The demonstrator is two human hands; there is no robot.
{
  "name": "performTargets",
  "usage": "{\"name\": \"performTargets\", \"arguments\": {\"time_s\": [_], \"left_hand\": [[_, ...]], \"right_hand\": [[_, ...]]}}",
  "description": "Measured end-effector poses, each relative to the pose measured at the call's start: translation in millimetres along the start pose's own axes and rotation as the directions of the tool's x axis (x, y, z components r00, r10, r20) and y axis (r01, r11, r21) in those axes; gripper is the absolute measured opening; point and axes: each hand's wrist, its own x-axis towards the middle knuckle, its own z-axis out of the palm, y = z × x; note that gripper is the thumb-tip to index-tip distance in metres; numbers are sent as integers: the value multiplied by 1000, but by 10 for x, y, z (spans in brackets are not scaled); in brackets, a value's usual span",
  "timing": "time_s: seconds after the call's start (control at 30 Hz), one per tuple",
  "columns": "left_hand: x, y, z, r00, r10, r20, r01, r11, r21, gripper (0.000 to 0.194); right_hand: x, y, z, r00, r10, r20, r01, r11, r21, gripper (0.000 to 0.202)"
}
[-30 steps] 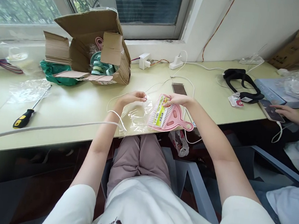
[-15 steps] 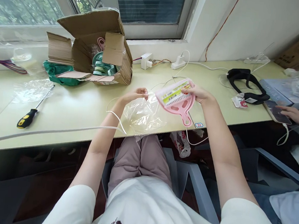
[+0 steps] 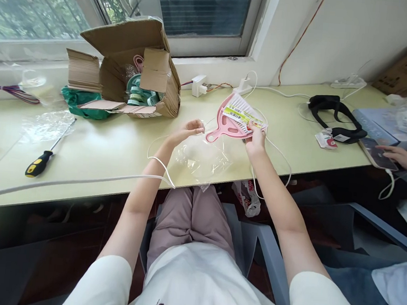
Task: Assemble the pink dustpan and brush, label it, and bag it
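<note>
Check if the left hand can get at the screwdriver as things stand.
Likely yes: the screwdriver has its handle uncovered. But the left hand seems to be pinching the clear plastic, and the white cable crossing its forearm could snag.

The one view comes from a camera worn on the person's head, above and behind the fingers, facing forward and down, so that the white shirt (image 3: 195, 284) and the lap (image 3: 172, 225) lie closest to it, on the near side of the fingers. Both bare arms (image 3: 138, 199) lead away from the lens to the left fingers (image 3: 195, 125) and right fingers (image 3: 253, 126) near mid-frame, rather small. The wide view takes in the counter (image 3: 133, 141) to either side of the fingers, and the window (image 3: 205, 10) and wall (image 3: 341, 41) beyond them.
</note>
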Motion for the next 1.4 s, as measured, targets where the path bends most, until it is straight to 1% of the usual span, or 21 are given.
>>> {"name": "performTargets", "arguments": {"time_s": [0.07,0.13,0.23,0.3,0.37,0.43,0.5,0.57,0.63,0.7,0.77,0.83,0.9,1.0,1.07,1.1,1.17,1.23,1.3,1.4], "left_hand": [[13,-45,-14,999,6,-39,-7,1000,-25,31],[37,-92,-17,995,-11,-96,7,999,-40,35],[83,-145,1,987,-46,-157,42,999,-26,40],[111,-168,22,979,-25,-202,22,1000,-16,41],[132,-184,40,963,16,-269,-18,1000,-5,42],[147,-198,46,940,41,-337,-33,999,29,41],[152,-210,40,920,43,-389,-19,998,67,38],[147,-218,29,910,17,-415,22,996,89,34],[131,-220,21,906,-53,-421,96,992,83,33],[110,-218,23,900,-172,-401,215,974,65,34],[91,-216,36,882,-304,-360,339,940,36,35],[78,-221,53,856,-401,-326,427,904,9,37],[72,-235,69,831,-448,-328,471,882,-13,39],[73,-262,80,796,-461,-393,490,871,-30,40],[84,-277,73,785,-453,-422,484,874,-39,39],[95,-284,65,787,-452,-420,479,877,-46,39],[131,-299,38,800,-468,-375,479,875,-70,40],[183,-319,-3,814,-491,-310,482,869,-111,42],[244,-340,-53,825,-493,-276,470,870,-150,42],[330,-343,-124,839,-436,-325,414,900,-138,38]], "right_hand": [[-5,4,-14,998,61,-16,-61,998,29,17],[-28,2,-10,995,99,-1,-99,994,36,16],[-143,32,29,992,117,56,-117,993,6,18],[-268,85,60,990,117,83,-115,993,-29,17],[-403,156,81,989,111,94,-105,992,-65,17],[-514,228,87,987,118,106,-108,990,-95,18],[-577,277,82,983,136,122,-124,987,-104,20],[-587,290,77,983,145,112,-135,987,-91,19],[-563,273,81,987,141,73,-135,988,-77,17],[-532,245,91,987,155,28,-153,985,-76,13],[-520,232,97,981,193,7,-192,977,-91,11],[-533,245,91,973,231,24,-226,966,-128,12],[-558,274,73,964,262,53,-250,952,-175,14],[-579,301,41,945,313,97,-290,936,-198,16],[-569,287,32,929,347,128,-324,930,-175,16],[-557,271,34,919,367,143,-342,924,-170,17],[-527,228,48,895,411,174,-376,905,-200,17],[-496,187,66,861,463,213,-399,872,-282,16],[-471,161,74,824,513,241,-404,829,-386,14],[-444,151,51,771,582,258,-385,749,-538,10]]}}
